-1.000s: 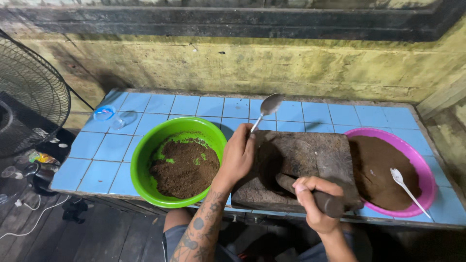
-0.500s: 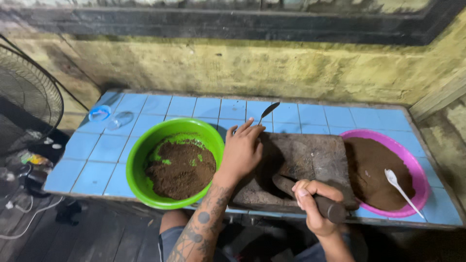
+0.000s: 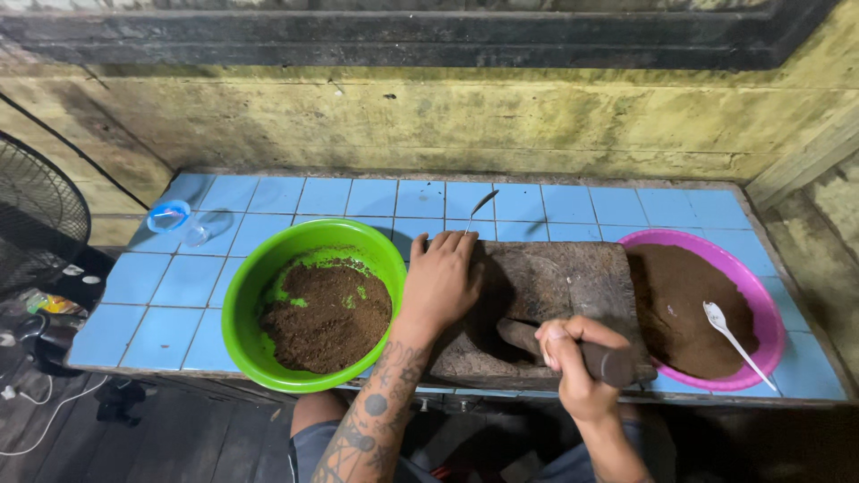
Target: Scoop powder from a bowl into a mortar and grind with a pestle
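Blue-tiled counter (image 3: 179, 286): flat grey grinding stone (image 3: 573, 286), centre. Right hand (image 3: 573, 358) closed around dark stone roller (image 3: 582, 353); left hand (image 3: 443, 282) grips metal spoon (image 3: 479, 206). Green bowl (image 3: 259, 286), pink bowl (image 3: 761, 304): brown paste.

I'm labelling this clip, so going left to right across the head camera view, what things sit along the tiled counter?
Small blue cup → green bowl of brown paste → left hand holding a metal spoon → stone grinding slab → right hand gripping the stone roller → pink bowl with a white spoon.
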